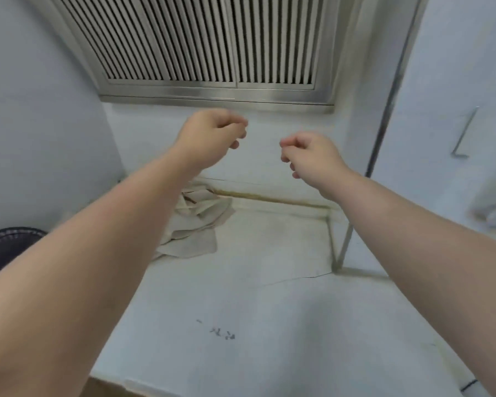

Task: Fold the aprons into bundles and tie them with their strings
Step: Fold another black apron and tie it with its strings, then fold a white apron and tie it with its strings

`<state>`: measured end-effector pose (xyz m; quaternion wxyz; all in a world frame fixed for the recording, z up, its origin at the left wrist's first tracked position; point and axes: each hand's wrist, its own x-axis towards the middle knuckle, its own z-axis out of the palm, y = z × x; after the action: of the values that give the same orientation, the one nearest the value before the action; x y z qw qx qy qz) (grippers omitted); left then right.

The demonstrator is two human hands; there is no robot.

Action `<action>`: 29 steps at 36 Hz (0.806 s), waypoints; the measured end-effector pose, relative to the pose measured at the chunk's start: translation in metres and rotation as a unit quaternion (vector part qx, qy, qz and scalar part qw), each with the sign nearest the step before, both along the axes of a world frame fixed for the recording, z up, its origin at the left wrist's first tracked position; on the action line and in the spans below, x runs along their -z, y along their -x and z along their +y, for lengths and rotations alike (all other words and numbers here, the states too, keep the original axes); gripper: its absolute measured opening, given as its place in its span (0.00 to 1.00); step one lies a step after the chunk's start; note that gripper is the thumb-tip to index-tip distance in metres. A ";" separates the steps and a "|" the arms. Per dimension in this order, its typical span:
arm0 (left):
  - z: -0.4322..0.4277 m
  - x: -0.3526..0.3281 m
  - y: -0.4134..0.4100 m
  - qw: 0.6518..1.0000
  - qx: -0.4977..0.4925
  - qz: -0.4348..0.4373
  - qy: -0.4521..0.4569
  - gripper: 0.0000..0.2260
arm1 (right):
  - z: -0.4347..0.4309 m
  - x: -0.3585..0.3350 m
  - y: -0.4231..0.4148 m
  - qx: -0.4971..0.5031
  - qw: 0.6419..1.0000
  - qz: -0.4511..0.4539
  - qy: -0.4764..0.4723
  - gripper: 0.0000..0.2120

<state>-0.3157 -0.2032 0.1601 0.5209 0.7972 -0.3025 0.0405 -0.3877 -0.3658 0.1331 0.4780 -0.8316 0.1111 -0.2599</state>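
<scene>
The pale bench (269,325) fills the lower half of your view and runs back to a white wall. Above that wall hangs a slatted metal vent (201,38).

Both of your bare forearms reach forward over the bench and angle inward toward each other. Your left forearm (98,253) rises from the lower left corner and your right forearm (413,224) comes in from the right edge.

The aprons (195,224) lie in a crumpled beige heap at the back left of the bench, against the wall. Your left forearm covers the heap's left edge. No strings can be made out in it.

Your left hand (209,133) is held up in the air just below the vent, knuckles up and wrist bent down. Your right hand (312,156) hangs a little lower, near it but apart, in much the same pose. Neither touches the aprons, which sit well below them.

The left fingers (238,133) are curled in toward the thumb, and the right fingers (287,156) are curled too. Nothing shows in either grip, though the picture is soft there.

A dark fan (6,245) peeks in at the left edge, and a thin metal post (344,242) stands on the bench at the right.
</scene>
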 end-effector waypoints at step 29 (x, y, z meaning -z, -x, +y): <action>0.172 0.170 -0.294 0.979 -0.035 0.117 -0.162 0.16 | 0.159 0.127 -0.268 0.045 0.984 0.173 -0.006 0.15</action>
<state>-0.0215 -0.0307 -0.0103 0.4149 0.8805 -0.2134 -0.0845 -0.1199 -0.2070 0.0059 0.4443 -0.8553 0.2311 -0.1326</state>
